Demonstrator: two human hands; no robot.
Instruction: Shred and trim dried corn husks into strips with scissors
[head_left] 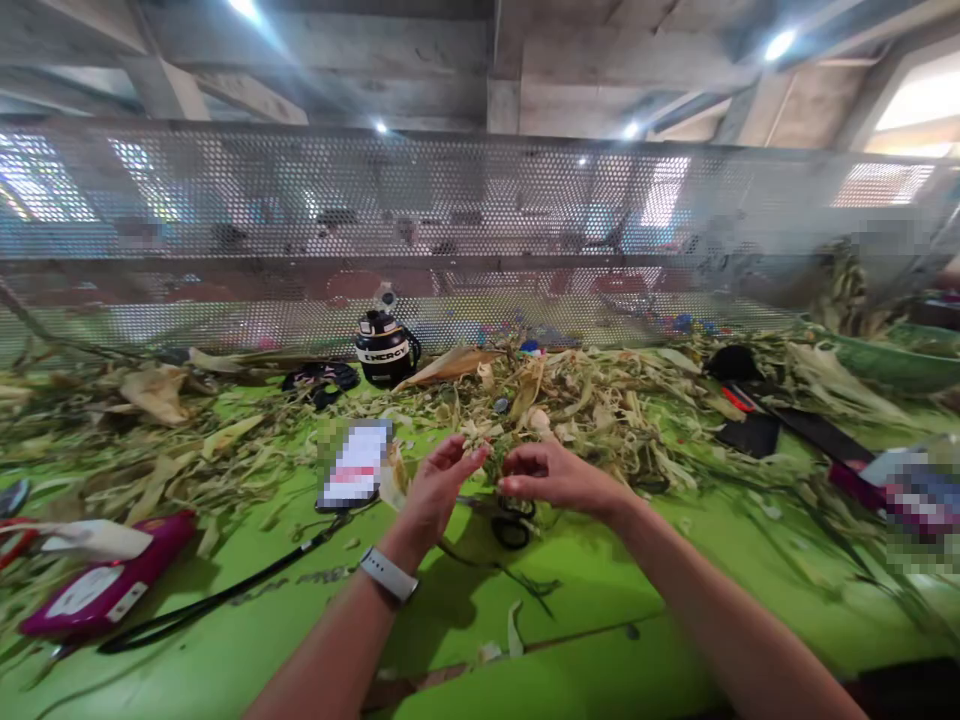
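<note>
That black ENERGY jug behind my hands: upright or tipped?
Upright. The black ENERGY jug stands on the green table, its lettering running nearly level and its neck pointing up.

Left forearm (337,640) in from 7 o'clock, right forearm (697,580) from 5. Left hand (441,490): fingers bent, thumb toward 2 o'clock. Right hand (553,478): fingers curled, toward 9. Hands near each other, 6 o'clock of centre; grip unclear.
</note>
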